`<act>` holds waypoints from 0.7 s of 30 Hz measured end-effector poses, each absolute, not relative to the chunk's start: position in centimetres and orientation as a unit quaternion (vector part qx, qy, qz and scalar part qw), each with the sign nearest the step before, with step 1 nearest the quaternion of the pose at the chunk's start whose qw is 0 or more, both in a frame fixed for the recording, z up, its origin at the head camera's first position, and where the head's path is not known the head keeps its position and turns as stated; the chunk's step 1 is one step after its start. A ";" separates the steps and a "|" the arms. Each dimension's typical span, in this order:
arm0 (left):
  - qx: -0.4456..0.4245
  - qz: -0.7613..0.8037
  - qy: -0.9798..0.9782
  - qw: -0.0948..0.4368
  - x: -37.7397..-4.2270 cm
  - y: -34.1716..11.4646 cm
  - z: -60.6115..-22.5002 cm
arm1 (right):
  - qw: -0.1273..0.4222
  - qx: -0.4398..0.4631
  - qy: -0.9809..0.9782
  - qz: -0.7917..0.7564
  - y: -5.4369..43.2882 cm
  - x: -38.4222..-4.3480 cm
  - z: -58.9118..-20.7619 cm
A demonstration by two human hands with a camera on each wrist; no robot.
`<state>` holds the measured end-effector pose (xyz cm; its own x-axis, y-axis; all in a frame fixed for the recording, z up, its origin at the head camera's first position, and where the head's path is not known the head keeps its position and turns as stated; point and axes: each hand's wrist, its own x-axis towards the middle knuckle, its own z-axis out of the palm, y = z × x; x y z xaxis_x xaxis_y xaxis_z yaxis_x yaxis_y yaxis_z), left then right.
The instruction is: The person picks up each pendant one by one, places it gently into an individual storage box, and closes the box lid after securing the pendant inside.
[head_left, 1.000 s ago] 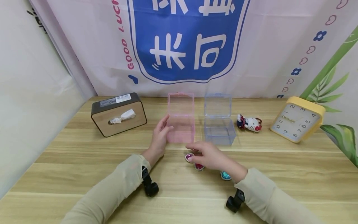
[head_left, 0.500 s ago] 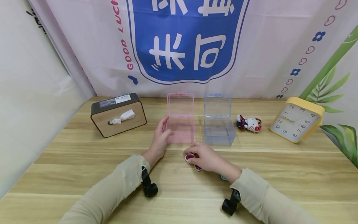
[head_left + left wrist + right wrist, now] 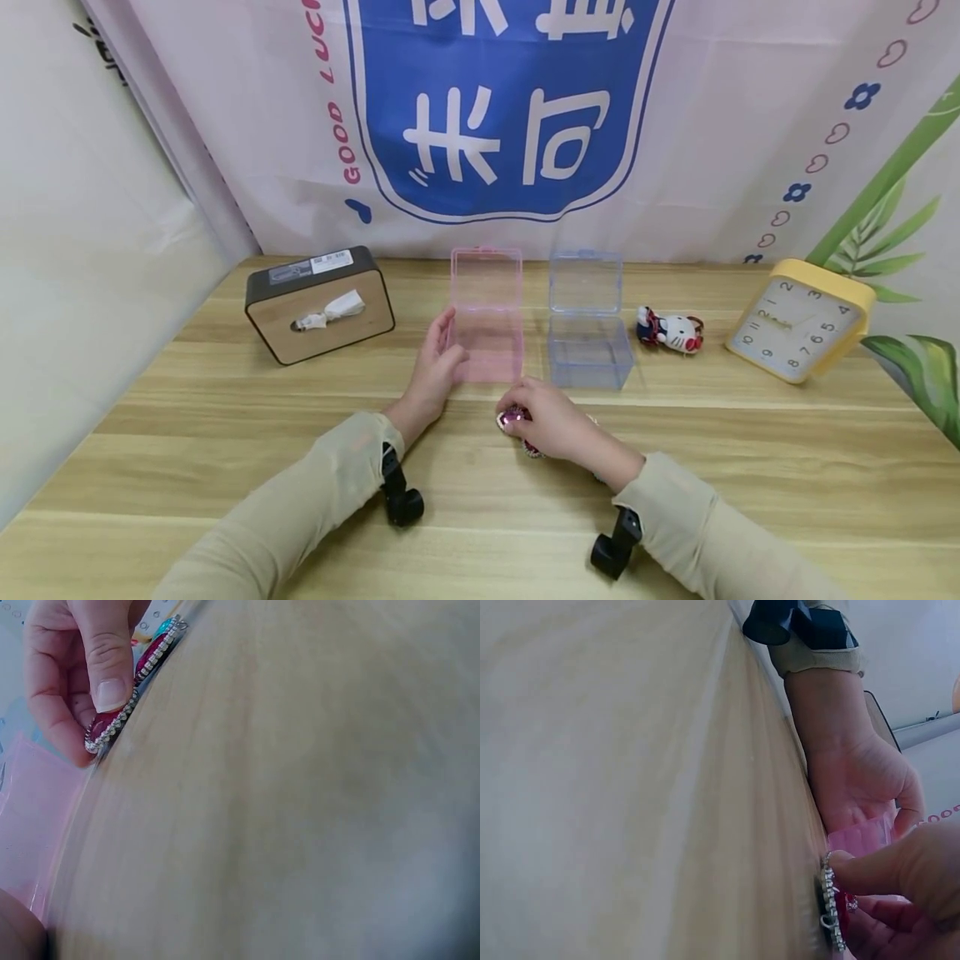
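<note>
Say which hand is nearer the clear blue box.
Right. The right hand is in front of the blue box, toward its left, pinching a purple gem. The left hand is farther away, at the left side of the pink box.

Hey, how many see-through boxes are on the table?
2. The pink box stands at the left hand; the blue box stands to its right. Both show clearly, and I see no others.
</note>
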<state>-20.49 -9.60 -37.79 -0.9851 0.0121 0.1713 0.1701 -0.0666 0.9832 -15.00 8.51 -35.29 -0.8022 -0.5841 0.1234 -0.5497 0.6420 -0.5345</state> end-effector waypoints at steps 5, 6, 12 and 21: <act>-0.070 -0.728 -0.679 0.054 -20.5 -9.5 -37.8 | 0.024 -0.301 0.904 -0.302 8.5 -14.9 -35.1; -0.070 -0.729 -0.679 0.054 -20.5 -9.5 -37.8 | 0.024 -0.299 0.904 -0.304 8.5 -14.9 -35.1; -0.064 -0.727 -0.682 0.054 -20.4 -9.6 -37.7 | 0.050 -0.272 0.900 -0.336 8.6 -15.0 -35.0; -0.059 -0.723 -0.687 0.043 -19.8 -9.5 -37.0 | 0.095 -0.212 0.889 -0.394 8.8 -15.5 -35.1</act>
